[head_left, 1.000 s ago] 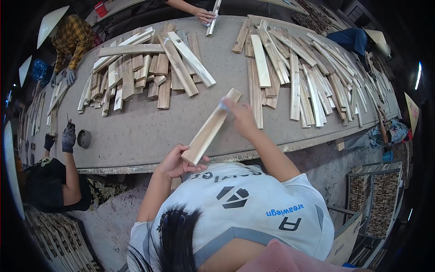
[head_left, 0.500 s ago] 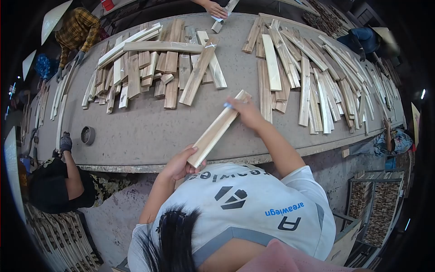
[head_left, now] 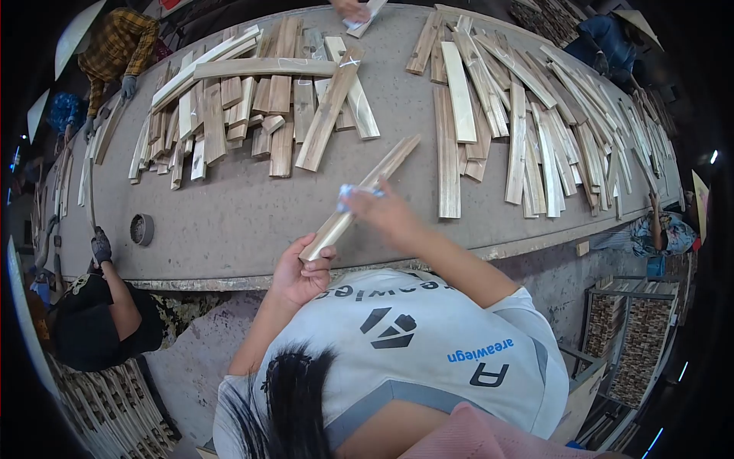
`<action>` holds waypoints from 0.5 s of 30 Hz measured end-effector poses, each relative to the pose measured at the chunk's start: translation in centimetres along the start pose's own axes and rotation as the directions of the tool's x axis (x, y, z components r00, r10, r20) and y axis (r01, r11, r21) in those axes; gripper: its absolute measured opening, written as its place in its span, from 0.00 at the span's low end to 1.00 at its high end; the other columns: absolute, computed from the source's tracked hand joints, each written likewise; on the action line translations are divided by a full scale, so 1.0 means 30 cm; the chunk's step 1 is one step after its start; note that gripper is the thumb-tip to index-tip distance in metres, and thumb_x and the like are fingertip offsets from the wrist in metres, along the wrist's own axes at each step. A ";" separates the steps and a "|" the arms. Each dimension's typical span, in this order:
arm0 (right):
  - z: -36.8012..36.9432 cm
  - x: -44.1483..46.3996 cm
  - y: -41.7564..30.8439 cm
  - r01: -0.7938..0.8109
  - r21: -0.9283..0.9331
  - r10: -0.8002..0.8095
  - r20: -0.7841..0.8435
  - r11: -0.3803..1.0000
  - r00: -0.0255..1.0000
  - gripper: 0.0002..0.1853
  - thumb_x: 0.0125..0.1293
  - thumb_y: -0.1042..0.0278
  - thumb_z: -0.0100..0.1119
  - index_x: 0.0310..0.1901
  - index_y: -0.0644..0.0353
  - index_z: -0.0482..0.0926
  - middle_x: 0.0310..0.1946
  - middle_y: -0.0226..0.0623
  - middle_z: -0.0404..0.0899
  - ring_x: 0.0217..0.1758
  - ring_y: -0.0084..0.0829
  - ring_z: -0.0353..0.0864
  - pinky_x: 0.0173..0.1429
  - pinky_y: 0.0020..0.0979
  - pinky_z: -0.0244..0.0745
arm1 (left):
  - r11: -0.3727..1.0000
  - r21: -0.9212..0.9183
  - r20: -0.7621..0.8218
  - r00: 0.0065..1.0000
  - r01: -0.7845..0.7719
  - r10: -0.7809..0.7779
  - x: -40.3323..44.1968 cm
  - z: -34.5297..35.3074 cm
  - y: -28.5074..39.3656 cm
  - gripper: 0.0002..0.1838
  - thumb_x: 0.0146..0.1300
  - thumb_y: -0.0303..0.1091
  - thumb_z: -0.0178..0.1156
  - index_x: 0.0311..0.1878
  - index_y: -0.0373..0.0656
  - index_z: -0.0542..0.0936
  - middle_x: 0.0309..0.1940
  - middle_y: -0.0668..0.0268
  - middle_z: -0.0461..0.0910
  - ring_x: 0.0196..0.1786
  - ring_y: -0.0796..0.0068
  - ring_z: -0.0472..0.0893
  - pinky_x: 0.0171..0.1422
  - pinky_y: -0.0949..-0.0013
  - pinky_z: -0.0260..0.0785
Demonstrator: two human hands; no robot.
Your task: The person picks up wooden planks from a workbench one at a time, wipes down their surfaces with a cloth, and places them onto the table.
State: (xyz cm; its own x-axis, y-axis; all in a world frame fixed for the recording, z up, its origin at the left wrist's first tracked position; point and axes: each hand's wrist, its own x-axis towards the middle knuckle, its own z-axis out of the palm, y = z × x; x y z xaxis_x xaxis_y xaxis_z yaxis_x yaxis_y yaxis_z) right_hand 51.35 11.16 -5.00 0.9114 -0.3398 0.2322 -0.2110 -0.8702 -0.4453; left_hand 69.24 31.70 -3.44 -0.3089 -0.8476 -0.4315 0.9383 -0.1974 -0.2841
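Observation:
My left hand (head_left: 300, 275) is closed round the near end of a wooden strip (head_left: 395, 158), which slants up and away over the table's near edge. Its narrow side appears turned partly upward. Pressed against the middle of the strip is a small white-and-blue cloth (head_left: 349, 197), held under the fingers of my right hand (head_left: 388, 216). That hand is slightly blurred, and part of the cloth is hidden beneath it. Beyond the strip's far end lies a plank with a white chalk cross (head_left: 330, 111), resting on a loose pile of wood.
Heaps of wooden strips (head_left: 280, 141) lie left of centre, and more strips (head_left: 516, 145) spread to the right on the grey table (head_left: 229, 222). A round bowl (head_left: 141, 229) stands at the left. Co-workers surround the table; a person's hand (head_left: 352, 11) wipes another piece opposite.
My right hand and the cloth have slid from the strip's far end down to its middle. The strip has rolled to show its narrower side. The view has shifted slightly.

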 end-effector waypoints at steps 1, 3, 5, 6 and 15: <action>0.003 -0.003 -0.049 0.126 0.140 -0.131 0.027 0.982 0.991 0.38 0.60 0.89 0.47 0.73 0.49 0.68 0.68 0.37 0.76 0.74 0.36 0.72 0.84 0.62 0.38 | 0.997 -0.078 0.008 1.000 0.000 0.001 -0.001 -0.001 0.009 0.23 0.79 0.41 0.46 0.67 0.34 0.64 0.35 0.59 0.71 0.22 0.81 0.71 0.21 0.80 0.67; 0.039 0.000 0.017 0.165 0.131 -0.169 0.014 0.978 0.986 0.34 0.65 0.85 0.44 0.73 0.51 0.67 0.67 0.40 0.77 0.74 0.35 0.72 0.84 0.62 0.39 | 0.989 -0.149 0.019 1.000 0.018 -0.015 0.005 -0.019 0.009 0.23 0.79 0.41 0.46 0.67 0.34 0.64 0.35 0.59 0.71 0.22 0.81 0.71 0.21 0.80 0.66; 0.058 0.009 0.243 -0.075 0.037 0.078 -0.102 0.997 0.992 0.34 0.64 0.85 0.45 0.73 0.52 0.67 0.67 0.38 0.77 0.73 0.35 0.73 0.83 0.62 0.41 | 0.972 -0.230 0.036 0.999 0.036 -0.029 -0.004 -0.036 -0.005 0.23 0.79 0.41 0.46 0.68 0.34 0.64 0.35 0.60 0.70 0.22 0.81 0.71 0.20 0.81 0.66; 0.054 0.013 0.302 -0.309 -0.038 0.292 -0.234 0.950 0.927 0.34 0.64 0.85 0.46 0.73 0.53 0.67 0.67 0.37 0.77 0.73 0.34 0.73 0.83 0.62 0.43 | 0.976 -0.213 0.048 0.998 0.048 -0.039 -0.006 -0.035 -0.011 0.24 0.79 0.41 0.46 0.68 0.34 0.63 0.34 0.60 0.70 0.22 0.81 0.71 0.20 0.80 0.66; -0.025 -0.110 0.158 -0.284 0.154 0.321 -0.332 0.946 0.887 0.41 0.58 0.89 0.45 0.77 0.58 0.61 0.68 0.41 0.76 0.72 0.42 0.74 0.82 0.57 0.49 | 0.922 0.387 0.051 0.998 0.006 -0.028 0.081 0.012 0.048 0.28 0.80 0.46 0.44 0.75 0.42 0.59 0.40 0.58 0.73 0.25 0.76 0.74 0.26 0.79 0.71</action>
State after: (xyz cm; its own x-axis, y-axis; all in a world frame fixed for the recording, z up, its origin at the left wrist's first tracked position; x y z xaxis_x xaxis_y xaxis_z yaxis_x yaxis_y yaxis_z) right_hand 47.09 7.89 -7.24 0.6237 -0.6988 0.3502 -0.4046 -0.6719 -0.6203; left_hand 69.90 29.19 -4.59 -0.3269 -0.8656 -0.3793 0.9235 -0.3779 0.0664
